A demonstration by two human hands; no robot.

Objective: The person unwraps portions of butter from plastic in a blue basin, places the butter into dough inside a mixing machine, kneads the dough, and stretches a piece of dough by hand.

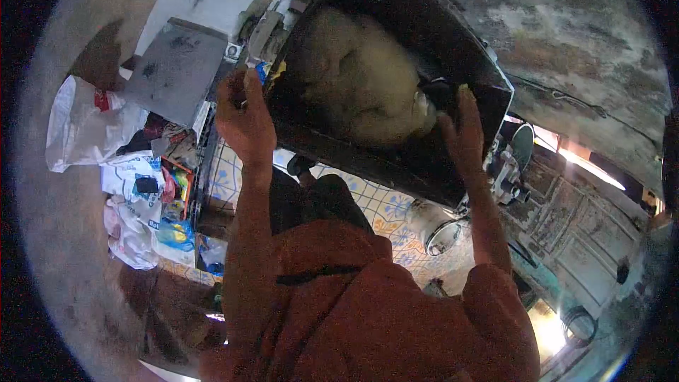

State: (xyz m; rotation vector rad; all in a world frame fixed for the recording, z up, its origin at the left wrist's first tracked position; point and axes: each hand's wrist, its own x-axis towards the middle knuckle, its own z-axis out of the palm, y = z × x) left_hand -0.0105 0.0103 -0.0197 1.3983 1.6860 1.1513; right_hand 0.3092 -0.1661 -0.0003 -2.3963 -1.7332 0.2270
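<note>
A large dark metal trough (304, 138) stands in front of me, tilted in the view. Inside it lies a big pale, dough-like mass (361, 74), smooth in places and somewhat blurred. A dark bar with a shiny part (423, 102) shows at the mass's right side. My left hand (245, 120) is raised by the trough's left rim, its fingers curled in; what they hold, if anything, is hidden. Over the right end of the trough, my right hand (463, 134) has its fingers stretched out and apart, holding nothing. Whether it touches the wall I cannot tell.
A grey flat-topped surface (173, 71) is at the left, with plastic bags (134, 219) and packets below. A whitish bucket (438, 233) stands on the patterned tile floor (382, 201). Metal machine parts (508, 173) sit at the trough's right end, near a worn wall (580, 35).
</note>
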